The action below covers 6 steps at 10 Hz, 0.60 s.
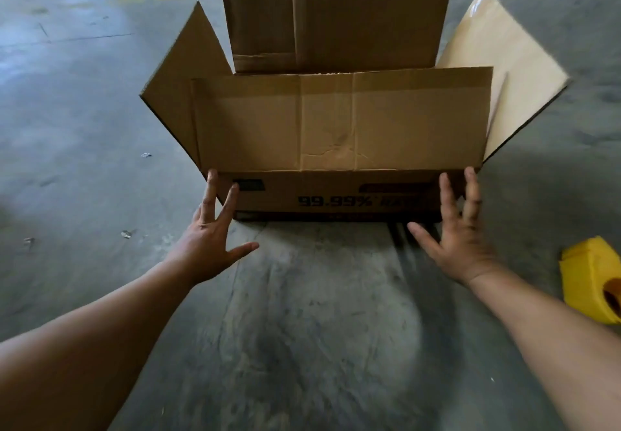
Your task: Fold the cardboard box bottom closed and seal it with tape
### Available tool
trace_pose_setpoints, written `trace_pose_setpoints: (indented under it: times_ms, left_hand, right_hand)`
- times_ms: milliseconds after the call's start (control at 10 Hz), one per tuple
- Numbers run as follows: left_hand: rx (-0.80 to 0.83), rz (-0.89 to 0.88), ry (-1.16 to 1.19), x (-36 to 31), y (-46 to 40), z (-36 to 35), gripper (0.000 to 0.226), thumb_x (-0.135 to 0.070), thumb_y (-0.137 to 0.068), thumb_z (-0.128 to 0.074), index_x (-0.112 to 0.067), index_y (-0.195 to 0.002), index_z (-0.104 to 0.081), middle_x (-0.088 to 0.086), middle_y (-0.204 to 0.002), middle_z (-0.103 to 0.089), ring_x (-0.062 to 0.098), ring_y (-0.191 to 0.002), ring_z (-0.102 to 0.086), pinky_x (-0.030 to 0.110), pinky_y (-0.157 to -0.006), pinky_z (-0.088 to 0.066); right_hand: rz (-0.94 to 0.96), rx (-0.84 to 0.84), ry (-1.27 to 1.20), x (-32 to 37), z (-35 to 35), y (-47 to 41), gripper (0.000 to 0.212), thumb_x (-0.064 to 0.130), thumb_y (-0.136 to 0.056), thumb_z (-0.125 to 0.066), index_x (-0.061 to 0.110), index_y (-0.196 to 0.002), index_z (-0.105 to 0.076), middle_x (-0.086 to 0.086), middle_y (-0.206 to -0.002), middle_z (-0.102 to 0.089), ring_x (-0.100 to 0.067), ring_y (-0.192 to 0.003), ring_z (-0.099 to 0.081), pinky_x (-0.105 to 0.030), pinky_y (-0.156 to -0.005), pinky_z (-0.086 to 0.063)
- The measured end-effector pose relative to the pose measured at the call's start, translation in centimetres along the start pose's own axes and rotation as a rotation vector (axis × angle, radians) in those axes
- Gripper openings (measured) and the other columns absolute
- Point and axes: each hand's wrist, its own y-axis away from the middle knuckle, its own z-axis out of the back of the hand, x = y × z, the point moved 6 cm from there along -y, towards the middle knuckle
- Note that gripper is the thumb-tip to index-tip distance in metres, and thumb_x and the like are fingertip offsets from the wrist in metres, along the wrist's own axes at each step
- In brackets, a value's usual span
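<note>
Fingers of both hands spread straight against the box front, all four flaps above them unfolded, tape unused right of the right hand.

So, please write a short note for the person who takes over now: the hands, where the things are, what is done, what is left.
Left hand: open, fingers spread, fingertips at the near left corner of the cardboard box.
Right hand: open, fingers spread, at the near right corner; somewhat blurred.
The box stands on the concrete floor with all four flaps up or splayed.
Yellow tape roll lies on the floor to the right, untouched.
Done: nothing folded or taped.
Left: fold the flaps closed, then tape the seam.
</note>
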Motion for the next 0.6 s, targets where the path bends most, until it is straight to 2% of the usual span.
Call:
trace_pose_setpoints:
  times_ms: [100,200,300,400,500,600]
  left_hand:
    - [0.066,0.017,-0.074,-0.1,0.3,1.7,0.111,-0.077,-0.074,-0.051,-0.039,-0.153,0.017,-0.012,-0.148,0.05,0.035,-0.151,-0.008,0.053,-0.114,-0.034]
    - [0.071,0.043,-0.14,-0.6,0.2,3.0,0.107,-0.084,-0.075,-0.041,-0.039,-0.154,0.016,-0.01,-0.15,0.047,0.035,-0.15,-0.017,0.052,-0.11,-0.037]
    - [0.021,0.084,-0.144,-1.4,0.5,4.0,0.106,-0.087,-0.075,-0.034,-0.036,-0.156,0.012,-0.006,-0.157,0.038,0.034,-0.149,-0.021,0.052,-0.107,-0.04]
    - [-0.022,0.095,-0.141,-1.5,0.8,4.5,0.104,-0.089,-0.076,-0.03,-0.033,-0.157,0.002,-0.003,-0.163,0.017,0.034,-0.146,-0.027,0.051,-0.108,-0.04]
    - [-0.008,0.032,-0.204,-3.0,1.1,5.6,0.102,-0.092,-0.075,-0.024,-0.031,-0.156,-0.012,0.003,-0.162,-0.014,0.031,-0.141,-0.036,0.051,-0.109,-0.041]
    - [0.154,0.003,-0.27,-3.1,0.0,7.5,0.101,-0.094,-0.072,-0.024,-0.032,-0.152,-0.028,0.001,-0.154,-0.039,0.027,-0.136,-0.044,0.047,-0.105,-0.042]
  right_hand:
    - [-0.08,0.09,0.009,0.5,0.9,0.0,0.094,0.071,-0.081,-0.039,0.029,-0.153,0.004,0.0,-0.156,0.027,-0.023,-0.147,0.01,-0.046,-0.116,-0.016]
    - [-0.128,0.125,0.047,1.4,1.9,-0.1,0.093,0.075,-0.079,-0.034,0.033,-0.152,0.004,0.005,-0.157,0.022,-0.03,-0.146,-0.003,-0.053,-0.114,-0.023]
    - [-0.184,0.151,0.046,2.8,3.6,-0.8,0.09,0.071,-0.083,-0.038,0.03,-0.154,-0.002,-0.001,-0.159,0.009,-0.029,-0.145,-0.008,-0.051,-0.112,-0.024]
    - [-0.167,0.196,0.052,4.3,4.8,-1.6,0.086,0.068,-0.086,-0.041,0.029,-0.154,-0.003,-0.005,-0.159,-0.002,-0.029,-0.145,-0.014,-0.052,-0.11,-0.027]
    - [-0.116,0.221,0.065,5.7,6.4,-3.0,0.087,0.071,-0.085,-0.037,0.025,-0.154,-0.008,-0.012,-0.155,-0.018,-0.032,-0.141,-0.023,-0.049,-0.112,-0.028]
    - [-0.024,0.331,0.189,6.6,8.1,-4.0,0.097,0.082,-0.077,-0.023,0.021,-0.153,-0.019,-0.014,-0.148,-0.034,-0.029,-0.138,-0.027,-0.045,-0.112,-0.028]
